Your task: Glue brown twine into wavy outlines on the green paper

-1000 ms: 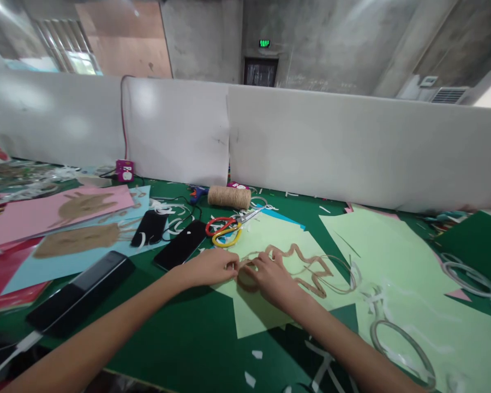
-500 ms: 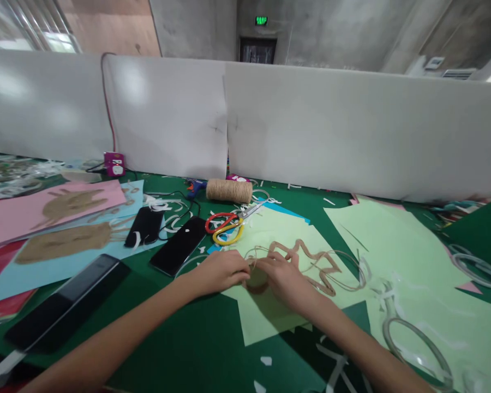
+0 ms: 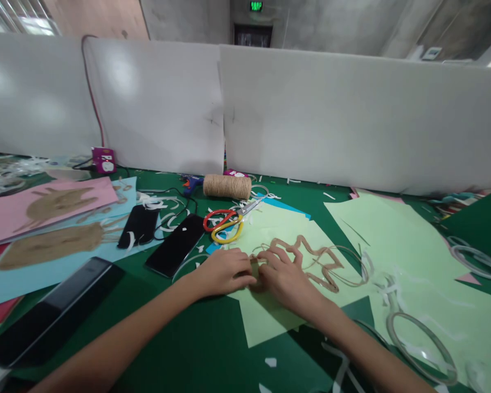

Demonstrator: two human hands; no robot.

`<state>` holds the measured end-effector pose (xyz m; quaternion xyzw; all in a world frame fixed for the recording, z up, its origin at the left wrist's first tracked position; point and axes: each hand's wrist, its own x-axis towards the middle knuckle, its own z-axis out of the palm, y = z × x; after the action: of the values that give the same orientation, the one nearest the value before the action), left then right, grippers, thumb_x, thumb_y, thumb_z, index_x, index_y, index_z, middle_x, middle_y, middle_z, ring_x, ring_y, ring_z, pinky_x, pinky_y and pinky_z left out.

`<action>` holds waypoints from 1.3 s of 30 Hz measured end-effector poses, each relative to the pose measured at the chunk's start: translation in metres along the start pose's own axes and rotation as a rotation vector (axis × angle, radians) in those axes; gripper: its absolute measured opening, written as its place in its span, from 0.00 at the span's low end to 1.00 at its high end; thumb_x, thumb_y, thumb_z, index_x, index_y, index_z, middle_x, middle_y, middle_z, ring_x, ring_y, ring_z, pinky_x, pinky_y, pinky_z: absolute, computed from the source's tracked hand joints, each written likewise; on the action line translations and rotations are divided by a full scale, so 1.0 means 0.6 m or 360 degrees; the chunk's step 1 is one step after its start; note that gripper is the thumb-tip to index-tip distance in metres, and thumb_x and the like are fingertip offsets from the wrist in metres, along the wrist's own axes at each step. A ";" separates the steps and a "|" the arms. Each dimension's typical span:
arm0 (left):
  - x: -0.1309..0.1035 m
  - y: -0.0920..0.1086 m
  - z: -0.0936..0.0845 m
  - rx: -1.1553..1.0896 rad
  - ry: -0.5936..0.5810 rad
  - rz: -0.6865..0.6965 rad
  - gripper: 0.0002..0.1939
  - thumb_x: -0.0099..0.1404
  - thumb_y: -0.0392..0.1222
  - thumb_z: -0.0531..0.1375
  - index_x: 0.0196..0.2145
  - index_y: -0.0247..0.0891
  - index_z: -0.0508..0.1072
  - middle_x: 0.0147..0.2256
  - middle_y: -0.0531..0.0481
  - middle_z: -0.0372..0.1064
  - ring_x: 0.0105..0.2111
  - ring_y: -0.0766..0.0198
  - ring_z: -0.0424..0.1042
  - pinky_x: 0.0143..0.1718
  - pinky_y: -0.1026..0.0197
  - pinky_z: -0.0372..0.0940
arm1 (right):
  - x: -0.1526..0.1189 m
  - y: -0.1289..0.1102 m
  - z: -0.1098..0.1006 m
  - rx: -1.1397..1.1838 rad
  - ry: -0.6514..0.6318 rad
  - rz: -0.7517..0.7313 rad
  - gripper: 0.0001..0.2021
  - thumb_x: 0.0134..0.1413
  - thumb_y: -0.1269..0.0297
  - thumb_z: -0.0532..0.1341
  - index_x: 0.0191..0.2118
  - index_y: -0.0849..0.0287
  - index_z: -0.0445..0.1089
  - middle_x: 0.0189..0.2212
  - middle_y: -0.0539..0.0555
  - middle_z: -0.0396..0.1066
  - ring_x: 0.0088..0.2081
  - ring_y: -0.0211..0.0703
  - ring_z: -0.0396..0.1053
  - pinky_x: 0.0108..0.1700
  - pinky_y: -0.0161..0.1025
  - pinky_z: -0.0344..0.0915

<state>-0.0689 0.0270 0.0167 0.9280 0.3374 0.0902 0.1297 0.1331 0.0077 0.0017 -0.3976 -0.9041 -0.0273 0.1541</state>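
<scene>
A wavy outline of brown twine [image 3: 300, 243] lies on a light green sheet of paper [image 3: 265, 327] in front of me. My left hand [image 3: 229, 271] is at the left end of the outline, fingers curled and thumb stretched toward my other hand. Right beside it, my right hand [image 3: 284, 273] bends its fingers down onto the twine. The fingertips of both nearly meet around a short piece of twine, most of it hidden. A loose loop of thin twine [image 3: 362, 273] trails off to the right.
Beyond my hands lie scissors [image 3: 225, 225] with red and yellow handles, a twine spool [image 3: 227, 186] and a blue glue gun [image 3: 192, 184]. Phones [image 3: 175, 245] and a power bank [image 3: 53, 311] are to the left. Clear glue-stick coils [image 3: 421, 349] lie right. A white partition [image 3: 352, 120] closes the back.
The view has shifted slightly. My left thumb now reaches further right, and my right fingers are more arched. Both hands stay at the same end of the twine outline.
</scene>
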 end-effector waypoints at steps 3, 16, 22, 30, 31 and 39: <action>-0.007 -0.004 -0.004 -0.0055 -0.0013 0.0044 0.08 0.65 0.42 0.53 0.33 0.39 0.70 0.32 0.50 0.69 0.36 0.62 0.67 0.35 0.62 0.57 | -0.004 0.009 -0.008 0.0009 0.0073 -0.0028 0.07 0.59 0.70 0.55 0.31 0.58 0.68 0.39 0.52 0.72 0.49 0.47 0.61 0.52 0.51 0.38; -0.014 -0.013 0.005 -0.0068 -0.0013 0.0126 0.08 0.67 0.38 0.51 0.35 0.38 0.69 0.35 0.49 0.69 0.39 0.62 0.67 0.41 0.62 0.59 | -0.039 0.007 -0.007 -0.0062 0.0000 -0.0062 0.08 0.60 0.73 0.53 0.35 0.56 0.67 0.25 0.48 0.67 0.30 0.38 0.63 0.50 0.45 0.43; -0.024 -0.007 -0.002 0.0067 0.0024 0.0255 0.08 0.67 0.39 0.52 0.35 0.39 0.71 0.39 0.48 0.69 0.40 0.61 0.66 0.40 0.60 0.59 | -0.041 0.016 -0.011 -0.0057 0.0024 -0.0204 0.10 0.62 0.74 0.51 0.39 0.56 0.69 0.24 0.48 0.65 0.27 0.37 0.60 0.40 0.39 0.48; -0.022 0.008 0.003 0.0367 -0.0003 0.0396 0.08 0.66 0.32 0.50 0.32 0.36 0.68 0.34 0.45 0.68 0.38 0.58 0.63 0.40 0.57 0.59 | -0.053 0.014 -0.017 -0.0042 -0.0076 -0.0271 0.13 0.61 0.75 0.51 0.46 0.55 0.66 0.32 0.51 0.69 0.31 0.40 0.61 0.38 0.40 0.49; -0.021 0.008 0.005 0.0380 0.0003 0.0384 0.08 0.66 0.32 0.50 0.32 0.36 0.68 0.34 0.46 0.68 0.37 0.58 0.63 0.40 0.57 0.58 | -0.055 0.014 -0.019 -0.0044 -0.0090 -0.0274 0.13 0.61 0.76 0.51 0.47 0.55 0.66 0.33 0.51 0.69 0.31 0.40 0.61 0.38 0.40 0.49; -0.019 0.008 0.003 0.0452 -0.0035 0.0443 0.06 0.63 0.32 0.52 0.36 0.37 0.67 0.32 0.48 0.66 0.35 0.59 0.63 0.38 0.57 0.57 | -0.060 0.028 -0.023 -0.0103 -0.0135 -0.0268 0.11 0.58 0.76 0.53 0.45 0.58 0.65 0.29 0.50 0.65 0.29 0.40 0.60 0.34 0.39 0.49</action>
<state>-0.0744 0.0158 0.0154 0.9756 0.2138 0.0485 -0.0125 0.1720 -0.0087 0.0029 -0.3257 -0.9387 -0.0526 0.0998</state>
